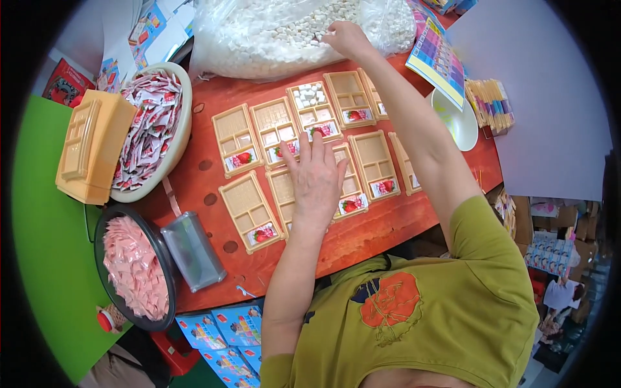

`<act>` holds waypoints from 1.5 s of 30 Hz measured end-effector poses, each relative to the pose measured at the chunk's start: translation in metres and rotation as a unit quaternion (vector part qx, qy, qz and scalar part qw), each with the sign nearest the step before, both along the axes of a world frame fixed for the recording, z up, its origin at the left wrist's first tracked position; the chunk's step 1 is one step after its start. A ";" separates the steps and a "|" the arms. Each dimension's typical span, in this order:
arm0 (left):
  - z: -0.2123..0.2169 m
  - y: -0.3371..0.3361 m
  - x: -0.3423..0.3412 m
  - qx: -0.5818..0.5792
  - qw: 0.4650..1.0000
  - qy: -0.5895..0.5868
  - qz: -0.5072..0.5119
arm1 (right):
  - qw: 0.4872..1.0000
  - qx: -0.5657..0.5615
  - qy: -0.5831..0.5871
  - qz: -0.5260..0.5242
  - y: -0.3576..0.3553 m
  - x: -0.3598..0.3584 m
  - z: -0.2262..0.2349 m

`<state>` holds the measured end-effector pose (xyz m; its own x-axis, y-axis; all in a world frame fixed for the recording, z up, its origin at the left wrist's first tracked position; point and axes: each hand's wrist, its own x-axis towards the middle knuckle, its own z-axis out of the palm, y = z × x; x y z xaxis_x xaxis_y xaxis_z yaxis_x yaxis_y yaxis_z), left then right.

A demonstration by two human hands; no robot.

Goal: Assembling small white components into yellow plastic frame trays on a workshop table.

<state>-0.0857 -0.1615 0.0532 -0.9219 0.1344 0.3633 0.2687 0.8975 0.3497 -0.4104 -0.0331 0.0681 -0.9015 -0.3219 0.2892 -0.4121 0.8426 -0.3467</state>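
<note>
My left hand (315, 178) rests palm down with fingers spread over two rows of tan compartment trays (234, 123), touching the rims near the middle. Just beyond its fingertips, one tray's large compartment holds small white cubes (309, 96). Small packets with a strawberry print (263, 234) lie in the trays' end compartments. Across the table my right hand (349, 40) is at a big clear plastic bag (226, 45) full of small white pieces. Its fingers are curled in among the pieces, and whatever they grip is hidden.
Left on the red table (200, 255) stand a pale basin of printed sachets (152, 123), a dark bowl of pink packets (136, 268), a tan box (97, 147) and a clear box (193, 251). Right lie a white bowl (467, 132) and stacked wrapped sticks (491, 103). Blue cartons (223, 343) stand below.
</note>
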 end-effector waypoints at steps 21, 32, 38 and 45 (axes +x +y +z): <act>0.001 0.007 -0.006 0.000 1.000 0.008 -0.002 | 0.997 -0.038 0.049 0.042 -0.015 -0.078 -0.042; -0.001 0.005 -0.002 0.000 1.000 0.002 -0.004 | 0.996 -0.056 0.065 0.020 0.011 -0.047 -0.004; 0.001 -0.002 0.000 -0.007 1.000 0.009 0.003 | 0.983 -0.010 -0.150 0.102 0.031 0.056 0.032; -0.002 0.001 -0.003 -0.004 1.000 0.022 -0.001 | 0.984 0.086 -0.089 0.125 0.047 0.091 0.006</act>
